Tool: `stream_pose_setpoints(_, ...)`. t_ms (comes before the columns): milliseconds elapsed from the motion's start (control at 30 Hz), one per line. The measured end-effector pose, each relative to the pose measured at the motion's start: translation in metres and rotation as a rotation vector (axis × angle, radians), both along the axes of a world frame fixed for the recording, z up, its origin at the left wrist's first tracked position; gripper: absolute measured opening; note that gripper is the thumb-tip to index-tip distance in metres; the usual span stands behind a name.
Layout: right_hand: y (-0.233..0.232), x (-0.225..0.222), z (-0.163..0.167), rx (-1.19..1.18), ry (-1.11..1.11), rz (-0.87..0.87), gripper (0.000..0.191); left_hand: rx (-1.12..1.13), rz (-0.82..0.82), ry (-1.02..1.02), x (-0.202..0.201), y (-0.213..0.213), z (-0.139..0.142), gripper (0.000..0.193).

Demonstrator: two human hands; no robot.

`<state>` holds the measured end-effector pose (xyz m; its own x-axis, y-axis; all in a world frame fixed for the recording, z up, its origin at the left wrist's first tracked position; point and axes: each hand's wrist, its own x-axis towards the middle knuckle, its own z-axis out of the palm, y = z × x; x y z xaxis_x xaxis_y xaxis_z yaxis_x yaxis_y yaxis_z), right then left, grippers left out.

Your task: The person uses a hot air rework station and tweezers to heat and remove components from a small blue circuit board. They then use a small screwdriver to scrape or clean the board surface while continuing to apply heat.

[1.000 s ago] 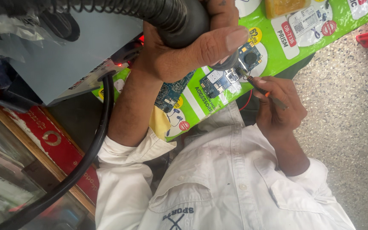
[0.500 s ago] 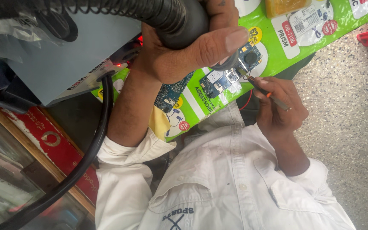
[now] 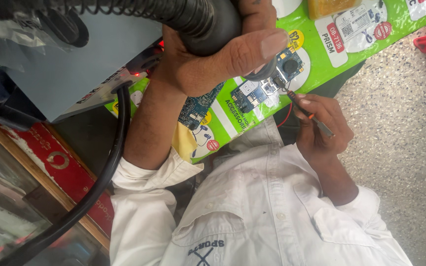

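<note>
- Pretty much nothing has moved in the last second, both hands are parked in the same spots.
- Left hand (image 3: 213, 64) stays clenched around the black hot-air handle (image 3: 208, 19), nozzle right over the board (image 3: 267, 88).
- Right hand (image 3: 321, 130) pinches thin tweezers (image 3: 305, 112), tip touching the board's edge.
- Board lies flat on the green mat (image 3: 351, 54), between the hands.
- Looks to me like a steady heat-and-wait hold.

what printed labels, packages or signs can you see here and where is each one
Green printed mat: under the circuit boards, bright green with white ovals and red round badges.
White label: top right on the mat, rectangular, with small dark print.
Red sign board: lower left, long, red with white markings.
</note>
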<state>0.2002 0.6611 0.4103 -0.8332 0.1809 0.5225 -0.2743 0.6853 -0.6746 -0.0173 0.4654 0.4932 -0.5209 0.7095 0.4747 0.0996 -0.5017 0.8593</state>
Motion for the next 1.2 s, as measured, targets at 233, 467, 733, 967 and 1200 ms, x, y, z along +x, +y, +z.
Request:
stream_pose_setpoints(233,-0.001,0.0,-0.001,-0.007,-0.008,-0.017,0.021,0.012,-0.021,0.006,-0.002,0.001,-0.001,0.023)
stream_pose_setpoints(467,0.0,-0.004,0.017,-0.001,-0.087,0.006,0.022,0.0,0.002,0.038,-0.001,0.0,0.001,0.023)
stream_pose_setpoints(733,-0.005,-0.001,0.022,0.019,-0.121,0.002,0.025,-0.019,-0.016,-0.02,0.0,-0.002,0.004,0.025)
stream_pose_setpoints(967,-0.003,0.003,0.011,-0.003,-0.091,-0.02,0.025,-0.054,-0.026,-0.038,0.001,-0.003,0.005,0.025)
stream_pose_setpoints(1200,-0.002,0.001,0.011,-0.014,-0.081,-0.013,0.022,-0.027,-0.029,-0.026,0.001,0.0,0.003,0.024)
